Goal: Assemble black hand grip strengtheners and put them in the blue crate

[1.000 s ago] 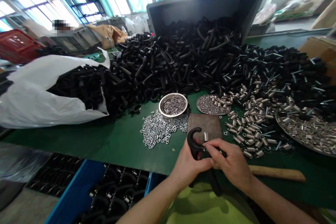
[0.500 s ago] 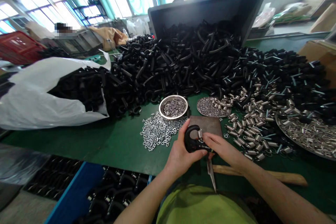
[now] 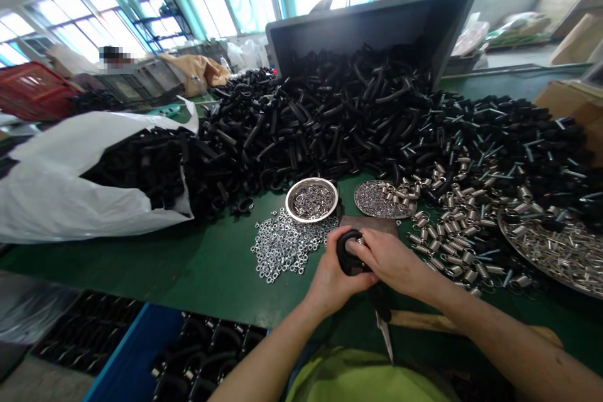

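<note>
A black curved plastic handle [image 3: 345, 260] is held between both hands, above the table's near edge. My left hand [image 3: 325, 286] is closed around its outer left side, thumb along the bottom. My right hand [image 3: 393, 262] is closed on its right side, with the thumb reaching into the curve. A small coil spring [image 3: 360, 240] shows at the top, partly covered by the right fingers. Behind the hands lies a flat metal plate [image 3: 384, 225]. Below them are a pointed metal tool [image 3: 384, 331] and a wooden handle [image 3: 421, 321], partly hidden by the right forearm.
Loose nuts [image 3: 277, 248] lie left of the hands, by a steel bowl [image 3: 288, 207] of small metal parts. Springs [image 3: 455, 235] and a metal tray [image 3: 522, 257] lie right. Black handles [image 3: 301, 125] pile up behind. A blue crate [image 3: 125, 352] stands below the edge.
The right fingers have moved over the spring and the handle, covering more of both. The handle has turned, so its lettered face no longer shows. The view has tilted slightly upward.
</note>
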Available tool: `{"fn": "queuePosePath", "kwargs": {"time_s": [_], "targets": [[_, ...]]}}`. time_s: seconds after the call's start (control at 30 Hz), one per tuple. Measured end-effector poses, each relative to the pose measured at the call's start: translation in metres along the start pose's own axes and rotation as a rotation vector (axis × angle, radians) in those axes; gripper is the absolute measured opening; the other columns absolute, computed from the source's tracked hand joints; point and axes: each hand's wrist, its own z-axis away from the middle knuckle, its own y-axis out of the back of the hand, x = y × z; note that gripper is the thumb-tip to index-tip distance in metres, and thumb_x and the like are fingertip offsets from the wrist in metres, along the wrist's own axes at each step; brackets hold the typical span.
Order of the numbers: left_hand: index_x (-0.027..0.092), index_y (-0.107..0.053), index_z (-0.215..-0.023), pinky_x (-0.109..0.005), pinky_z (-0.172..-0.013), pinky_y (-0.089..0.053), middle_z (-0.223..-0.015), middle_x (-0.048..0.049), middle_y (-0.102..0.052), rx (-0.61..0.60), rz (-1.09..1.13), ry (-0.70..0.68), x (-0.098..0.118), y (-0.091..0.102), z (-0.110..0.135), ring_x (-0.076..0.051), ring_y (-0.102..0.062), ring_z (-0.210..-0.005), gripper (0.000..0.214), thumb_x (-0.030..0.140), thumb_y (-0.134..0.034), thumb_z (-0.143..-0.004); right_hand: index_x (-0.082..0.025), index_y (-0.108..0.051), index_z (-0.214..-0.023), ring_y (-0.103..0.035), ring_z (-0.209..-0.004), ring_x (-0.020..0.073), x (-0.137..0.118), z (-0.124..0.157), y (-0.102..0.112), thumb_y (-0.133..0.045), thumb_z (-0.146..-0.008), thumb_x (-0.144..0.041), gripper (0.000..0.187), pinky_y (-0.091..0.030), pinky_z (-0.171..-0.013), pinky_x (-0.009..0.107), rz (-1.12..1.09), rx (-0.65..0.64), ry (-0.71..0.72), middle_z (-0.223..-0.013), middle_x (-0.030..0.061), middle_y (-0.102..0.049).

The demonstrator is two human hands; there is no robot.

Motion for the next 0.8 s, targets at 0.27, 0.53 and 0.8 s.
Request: {"fn": "queuePosePath", "kwargs": {"time_s": [0.27, 0.53, 0.8], "targets": [[0.019, -0.046, -0.119, -0.039, -0.090, -0.040, -0.107, -0.0084, -0.054, 0.062, -0.410, -0.020, -0.039, -0.010, -0.059, -0.025, -0.052, -0.102, 0.067, 0.031, -0.075, -0.059, -0.014, -0.062, -0.093, -0.063, -0.083, 0.0216, 0.052, -0.041, -0.021, -0.034, -0.093, -0.041, 0.039, -0.040, -0.070, 0.028, 0.203, -0.062, -0.230, -0.088, 0.0119, -0.068], [0.017, -0.060, -0.100, -0.032, -0.089, -0.040, -0.099, -0.0080, -0.058, 0.240, -0.871, -0.199, -0.042, 0.046, -0.088, -0.019, -0.052, -0.098, 0.021, 0.025, -0.047, -0.086, -0.019, -0.064, -0.092, -0.052, -0.103, 0.0235, 0.036, -0.093, -0.008, -0.042, -0.091, -0.026, 0.023, -0.041, -0.081, 0.033, 0.262, 0.019, -0.068, -0.098, 0.0097, -0.064], [0.012, -0.066, -0.089, -0.032, -0.084, -0.043, -0.098, -0.0142, -0.064, 0.196, -1.175, 0.040, -0.045, 0.095, -0.136, -0.024, -0.058, -0.096, 0.021, 0.016, -0.048, -0.080, -0.015, -0.057, -0.111, -0.057, -0.098, 0.0198, 0.009, -0.169, -0.036, -0.052, -0.089, -0.032, 0.028, -0.048, -0.083, 0.040, 0.274, -0.004, -0.029, -0.113, 0.0083, -0.057]]}}
